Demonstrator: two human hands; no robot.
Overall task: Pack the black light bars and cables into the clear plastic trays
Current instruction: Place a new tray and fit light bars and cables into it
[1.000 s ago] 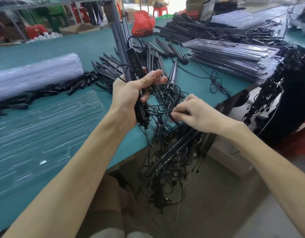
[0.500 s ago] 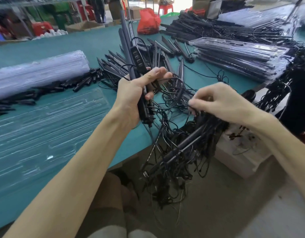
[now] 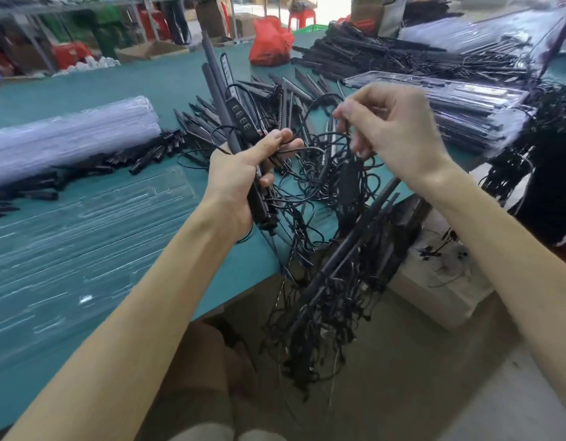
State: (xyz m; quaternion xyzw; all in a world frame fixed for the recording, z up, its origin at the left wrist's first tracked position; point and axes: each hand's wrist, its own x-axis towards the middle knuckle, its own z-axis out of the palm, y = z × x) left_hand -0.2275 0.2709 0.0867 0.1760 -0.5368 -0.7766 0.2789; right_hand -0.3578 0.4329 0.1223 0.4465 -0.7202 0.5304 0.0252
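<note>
Left hand [image 3: 243, 176] wrapped round upright light bars [image 3: 212, 76], right hand [image 3: 394, 130] pinching the cable tangle [image 3: 319, 313]; loose bars [image 3: 302, 85] crowd behind, clear tray [image 3: 100, 224] left.

I count two hands in view: one left hand [image 3: 240, 183], one right hand [image 3: 393, 128]. The left grips two upright light bars [image 3: 213, 81] and one inline controller [image 3: 240, 114], which carries four buttons. One cable tangle [image 3: 323, 297] hangs from the right hand's pinch, with at least two more bars caught in it (the strands are too knotted for me to number). On the table [image 3: 167, 81] I see one flat clear tray [image 3: 84, 224], one wrapped bundle of clear plastic [image 3: 71, 135], one stack of packed trays [image 3: 466, 109] and a heap of loose bars [image 3: 275, 90] beyond counting. Farther back are one red bag [image 3: 270, 39] and one red stool [image 3: 302, 17].
</note>
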